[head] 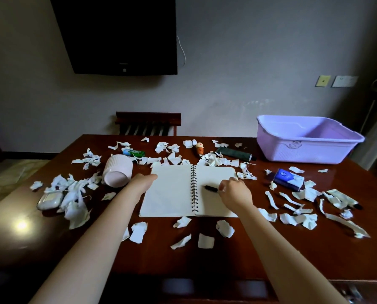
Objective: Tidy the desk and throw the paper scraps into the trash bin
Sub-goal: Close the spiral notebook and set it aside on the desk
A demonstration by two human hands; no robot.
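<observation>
Leftward, one pink cup [117,172] lies tipped on the counter [271,260]. The left grip [142,182], fingers straight, rests on the left edge of one open notebook [170,194]. The right grip [234,193] pinches one black pen [211,188] over the right page. Too many paper scraps [73,189] to count litter the counter; one purple tub [304,154] sits at right.

Notebook [172,191]: open at desk [271,260] centre.
- Pen [211,188]: on its right page.
- Cup [117,173]: on its side, just left.
- Earbud case [49,200]: farther left.
- Tube [236,153], gum pack [135,152]: behind.
- Tissue pack [289,179]: right.
- Tub [304,139]: behind-right.
- Paper scraps [225,228]: all around.
</observation>
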